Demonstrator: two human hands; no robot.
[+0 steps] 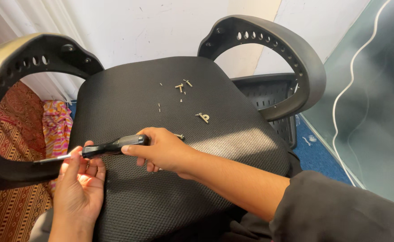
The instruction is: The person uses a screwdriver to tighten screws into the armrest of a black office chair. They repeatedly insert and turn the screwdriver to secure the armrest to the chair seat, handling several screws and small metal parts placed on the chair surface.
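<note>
Between the two hands, a black-handled screwdriver point(99, 148) is lying sideways over the black chair seat point(233, 148). The right hand point(163, 150) is wrapping its fingers around the handle, and the left hand point(79, 179), half open, is touching the handle's front end with its fingertips. Past the right hand, small screws point(182, 86) are sitting on the seat.

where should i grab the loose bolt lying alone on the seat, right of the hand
Take the bolt by its short shank, just under the wide head, pinching from straight above. It lies flat on the mesh chair seat with open fabric around it. The right hand, now wrapped on the screwdriver, is nearest.
</note>
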